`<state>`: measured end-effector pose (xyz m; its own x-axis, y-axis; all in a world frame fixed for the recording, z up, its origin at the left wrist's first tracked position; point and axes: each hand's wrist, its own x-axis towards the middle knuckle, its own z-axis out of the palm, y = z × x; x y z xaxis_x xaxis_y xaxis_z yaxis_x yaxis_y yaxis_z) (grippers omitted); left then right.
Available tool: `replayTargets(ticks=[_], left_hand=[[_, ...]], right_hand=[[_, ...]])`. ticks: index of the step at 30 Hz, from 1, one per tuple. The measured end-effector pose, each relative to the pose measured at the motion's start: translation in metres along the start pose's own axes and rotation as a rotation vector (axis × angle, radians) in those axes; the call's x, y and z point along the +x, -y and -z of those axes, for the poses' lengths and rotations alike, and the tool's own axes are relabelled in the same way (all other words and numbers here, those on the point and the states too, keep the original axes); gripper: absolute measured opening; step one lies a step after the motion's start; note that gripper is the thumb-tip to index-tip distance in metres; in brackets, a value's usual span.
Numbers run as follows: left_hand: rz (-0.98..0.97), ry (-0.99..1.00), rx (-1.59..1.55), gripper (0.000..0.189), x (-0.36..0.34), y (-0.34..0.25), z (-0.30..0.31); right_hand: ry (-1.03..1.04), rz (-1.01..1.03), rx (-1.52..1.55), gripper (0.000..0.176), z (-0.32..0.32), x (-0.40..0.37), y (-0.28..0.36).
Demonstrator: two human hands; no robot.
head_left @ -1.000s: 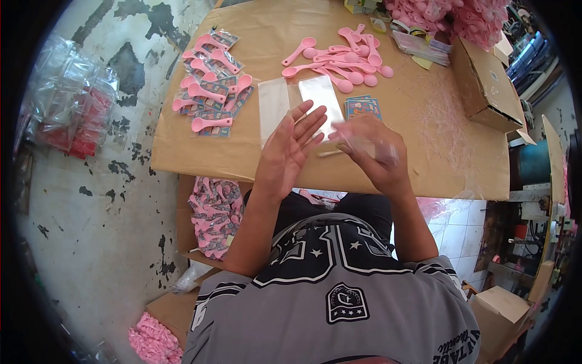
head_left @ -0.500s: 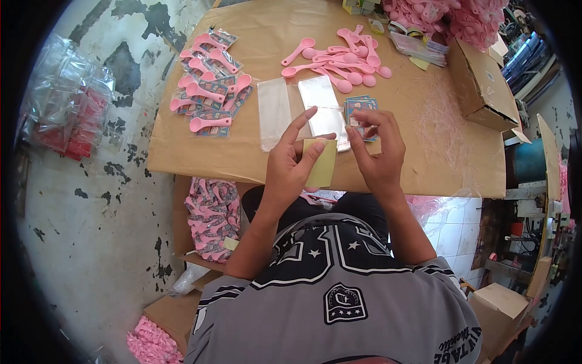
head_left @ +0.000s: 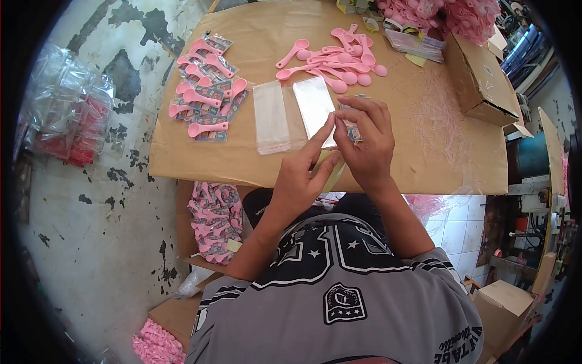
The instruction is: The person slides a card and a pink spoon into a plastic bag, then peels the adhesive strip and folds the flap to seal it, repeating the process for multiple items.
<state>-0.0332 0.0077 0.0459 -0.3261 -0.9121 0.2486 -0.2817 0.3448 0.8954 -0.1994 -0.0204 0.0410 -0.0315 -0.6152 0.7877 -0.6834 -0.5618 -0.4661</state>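
Note:
My left hand (head_left: 297, 182) is closed on a yellow paper slip (head_left: 333, 175), pinned under the thumb, with the index finger stretched forward. At that fingertip, the thumb and index finger of my right hand (head_left: 370, 145) meet in a pinch; anything between them is too small to make out. Beyond the hands lie a stack of clear plastic bags (head_left: 270, 115) and a whiter, shinier stack of plastic sleeves (head_left: 311, 106). Printed cards (head_left: 355, 132) are mostly hidden behind my right hand. Loose pink measuring spoons (head_left: 344, 64) form a pile farther back.
Pink spoons bagged with cards (head_left: 206, 100) lie at the table's left. A cardboard box (head_left: 482, 79) stands on the right, beside plastic scraps (head_left: 439, 115). Under the table edge, another box holds bagged spoons (head_left: 215, 221). Pink bundles (head_left: 467, 18) fill the back right corner.
My right hand has moved left and closed into a pinch at my left index fingertip. The yellow slip has turned more edge-on. The camera view has shifted slightly.

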Motion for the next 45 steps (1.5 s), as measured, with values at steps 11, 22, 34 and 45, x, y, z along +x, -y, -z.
replayTargets(ticks=[11,22,34,45], left_hand=[[0.205,0.104,-0.530,0.064,-0.003,0.015,0.007],[0.231,0.079,-0.395,0.062,-0.006,0.015,0.015],[0.178,0.054,-0.603,0.060,-0.009,0.018,0.004],[0.145,-0.168,-0.739,0.021,0.007,0.023,0.002]], right_hand=[[-0.305,-0.433,0.710,0.007,0.033,0.022,-0.047],[0.050,0.043,-0.051,0.022,-0.002,0.006,0.009],[-0.240,-0.274,0.382,0.014,0.009,0.017,-0.030],[0.291,-0.736,0.831,0.013,0.040,-0.013,-0.026]])
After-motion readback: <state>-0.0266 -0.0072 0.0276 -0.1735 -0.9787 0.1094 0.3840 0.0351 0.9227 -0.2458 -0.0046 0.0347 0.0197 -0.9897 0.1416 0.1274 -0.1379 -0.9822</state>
